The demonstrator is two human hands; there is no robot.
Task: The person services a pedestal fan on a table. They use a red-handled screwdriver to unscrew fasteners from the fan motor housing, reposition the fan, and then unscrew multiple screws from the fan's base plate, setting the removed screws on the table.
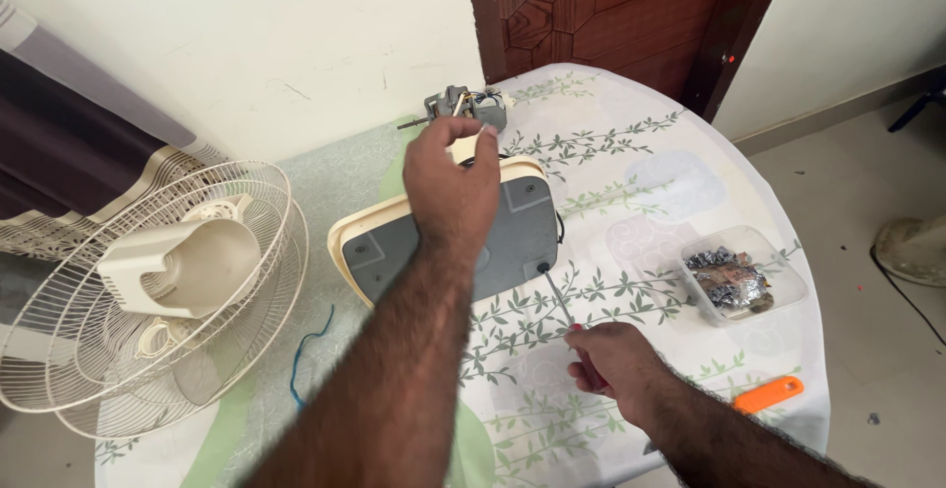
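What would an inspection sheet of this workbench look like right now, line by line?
Surface: round table under a white cloth with a green leaf print.
Job's things: cream fan base lying with its grey underside up; screwdriver tip set at a screw near the base's lower right corner.
Clutter: fan guard grilles with a cream motor housing inside; bare fan motor; clear tub of small metal parts; orange tool handle.
Grips: left hand rests on the base; right hand holds the screwdriver.
Cables: blue wire; dark cord on the floor.
Surroundings: white wall, brown wooden door, striped curtain.
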